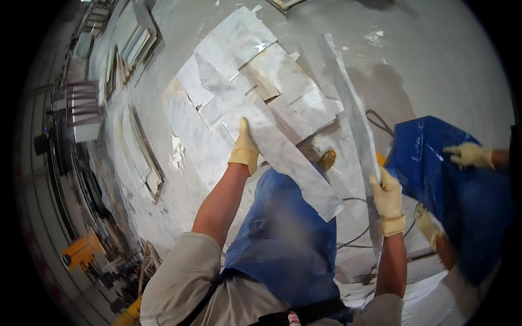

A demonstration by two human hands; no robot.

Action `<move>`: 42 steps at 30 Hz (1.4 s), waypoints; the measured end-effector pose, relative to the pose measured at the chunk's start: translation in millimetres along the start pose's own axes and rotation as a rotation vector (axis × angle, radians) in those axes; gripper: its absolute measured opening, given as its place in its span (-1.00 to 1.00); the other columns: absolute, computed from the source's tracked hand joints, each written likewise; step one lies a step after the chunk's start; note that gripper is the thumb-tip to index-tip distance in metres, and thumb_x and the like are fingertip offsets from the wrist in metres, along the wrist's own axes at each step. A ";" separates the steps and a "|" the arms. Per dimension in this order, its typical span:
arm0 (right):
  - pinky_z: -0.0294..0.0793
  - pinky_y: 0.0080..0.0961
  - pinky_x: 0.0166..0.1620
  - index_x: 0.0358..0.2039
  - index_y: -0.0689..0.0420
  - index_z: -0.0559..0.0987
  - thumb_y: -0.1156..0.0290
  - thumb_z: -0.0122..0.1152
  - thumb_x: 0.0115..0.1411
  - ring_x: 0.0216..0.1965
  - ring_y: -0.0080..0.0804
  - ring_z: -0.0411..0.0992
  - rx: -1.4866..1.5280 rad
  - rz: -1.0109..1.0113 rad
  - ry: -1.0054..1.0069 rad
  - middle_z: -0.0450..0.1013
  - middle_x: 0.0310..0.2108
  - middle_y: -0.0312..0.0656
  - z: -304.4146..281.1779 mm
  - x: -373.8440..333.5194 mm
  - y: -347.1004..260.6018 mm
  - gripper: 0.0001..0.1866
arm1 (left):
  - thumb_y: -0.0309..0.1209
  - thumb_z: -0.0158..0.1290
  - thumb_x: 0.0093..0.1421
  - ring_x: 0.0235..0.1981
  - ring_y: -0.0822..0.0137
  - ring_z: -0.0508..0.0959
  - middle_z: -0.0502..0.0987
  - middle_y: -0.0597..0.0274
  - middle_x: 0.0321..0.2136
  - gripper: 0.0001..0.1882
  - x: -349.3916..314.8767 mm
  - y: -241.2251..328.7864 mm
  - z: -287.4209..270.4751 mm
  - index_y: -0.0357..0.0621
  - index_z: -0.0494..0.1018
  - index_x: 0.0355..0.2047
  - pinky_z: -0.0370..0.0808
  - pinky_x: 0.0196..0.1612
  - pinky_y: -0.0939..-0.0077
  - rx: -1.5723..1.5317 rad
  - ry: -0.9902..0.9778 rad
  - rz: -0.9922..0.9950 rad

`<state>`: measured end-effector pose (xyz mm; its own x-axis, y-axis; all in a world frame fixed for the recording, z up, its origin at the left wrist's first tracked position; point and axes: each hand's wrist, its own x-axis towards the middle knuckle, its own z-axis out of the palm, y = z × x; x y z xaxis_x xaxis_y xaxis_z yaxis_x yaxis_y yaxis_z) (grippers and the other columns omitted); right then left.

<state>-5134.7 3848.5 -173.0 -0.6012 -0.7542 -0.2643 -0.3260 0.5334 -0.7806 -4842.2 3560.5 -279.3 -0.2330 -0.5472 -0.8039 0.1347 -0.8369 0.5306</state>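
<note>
A long, pale grey-veined stone strip (288, 160) slants across the middle in front of my blue apron. My left hand (244, 149), in a cream glove, grips its near-left edge, with the thumb flat on top and the other fingers hidden beneath. On the right, my gloved right hand (387, 200) is closed round the edge of a second long stone strip (356, 111), which is seen nearly edge-on. Under the first strip, several flat marble pieces (293, 70) lie overlapping on the floor.
At right, close to my right hand, stands a co-worker in a blue apron (429, 146), with a gloved hand (470, 155). Stone slabs (136, 146) and stacks (133, 41) lie at left. White chips (176, 155) and a dark cable (356, 236) are on the floor.
</note>
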 end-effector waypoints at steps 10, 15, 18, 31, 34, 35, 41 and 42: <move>0.46 -0.33 -0.39 -0.01 0.26 0.60 0.41 0.32 0.13 -0.55 -0.19 0.47 -0.119 0.107 -0.125 0.50 -0.52 0.09 133.1 46.0 87.2 -0.60 | 0.38 -0.28 0.29 0.17 0.28 0.46 0.46 0.25 0.19 -0.12 198.2 -32.5 -29.0 -0.08 0.29 0.30 0.36 0.23 0.41 0.025 0.116 -0.033; 0.47 -0.35 -0.38 -0.02 0.31 0.59 0.44 0.29 0.14 -0.55 -0.25 0.50 -0.114 0.216 -0.187 0.53 -0.51 0.09 183.4 82.0 108.0 -0.61 | 0.36 -0.27 0.30 0.16 0.28 0.46 0.47 0.25 0.18 -0.13 293.3 -62.7 -49.3 -0.10 0.30 0.29 0.36 0.23 0.41 -0.039 0.107 -0.040; 0.49 -0.40 -0.34 0.00 0.32 0.58 0.46 0.25 0.15 -0.49 -0.33 0.54 -0.083 0.307 -0.235 0.55 -0.46 0.12 200.2 97.5 109.9 -0.61 | 0.33 -0.24 0.31 0.16 0.29 0.46 0.46 0.24 0.18 -0.15 336.9 -81.2 -62.3 -0.11 0.30 0.30 0.36 0.22 0.41 -0.048 0.085 0.023; 0.48 -0.50 -0.21 0.00 0.38 0.56 0.50 0.21 0.17 -0.30 -0.47 0.55 -0.028 0.376 -0.247 0.61 -0.35 0.00 247.7 123.4 153.2 -0.62 | 0.36 -0.20 0.27 0.08 0.21 0.49 0.49 0.07 0.13 -0.06 465.7 -120.2 -87.5 -0.32 0.33 0.24 0.35 0.16 0.41 0.262 0.281 0.082; 0.49 -0.48 -0.26 0.03 0.30 0.58 0.51 0.21 0.16 -0.36 -0.39 0.60 -0.056 0.353 -0.275 0.60 -0.39 0.09 253.2 134.4 160.2 -0.60 | 0.37 -0.20 0.27 0.03 0.22 0.50 0.53 0.09 0.07 -0.06 478.3 -120.4 -88.1 -0.32 0.37 0.21 0.37 0.13 0.41 0.268 0.331 0.040; 0.49 -0.49 -0.27 0.03 0.30 0.58 0.51 0.21 0.16 -0.38 -0.39 0.59 -0.055 0.366 -0.293 0.60 -0.40 0.09 253.3 139.2 163.5 -0.60 | 0.37 -0.20 0.27 0.01 0.23 0.50 0.54 0.10 0.05 -0.07 485.3 -122.4 -90.9 -0.32 0.38 0.19 0.38 0.12 0.41 0.275 0.362 0.021; 0.47 -0.51 -0.32 0.03 0.30 0.57 0.50 0.25 0.14 -0.44 -0.44 0.56 -0.104 0.438 -0.340 0.59 -0.42 0.08 258.1 160.1 168.5 -0.59 | 0.37 -0.19 0.26 -0.07 0.26 0.50 0.55 0.11 -0.02 -0.09 496.1 -134.6 -100.0 -0.30 0.41 0.16 0.40 0.06 0.39 0.238 0.290 0.046; 0.47 -0.51 -0.32 0.03 0.31 0.57 0.50 0.26 0.14 -0.44 -0.44 0.55 -0.130 0.455 -0.344 0.59 -0.41 0.08 258.7 161.4 168.7 -0.59 | 0.37 -0.18 0.26 -0.07 0.25 0.50 0.55 0.10 -0.01 -0.08 496.0 -134.4 -100.1 -0.30 0.40 0.17 0.40 0.06 0.40 0.275 0.300 0.022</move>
<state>-5098.0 3717.7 -493.9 -0.4375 -0.5079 -0.7420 -0.1908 0.8589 -0.4754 -4879.5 3400.1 -776.3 0.0643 -0.5792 -0.8126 -0.1357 -0.8118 0.5679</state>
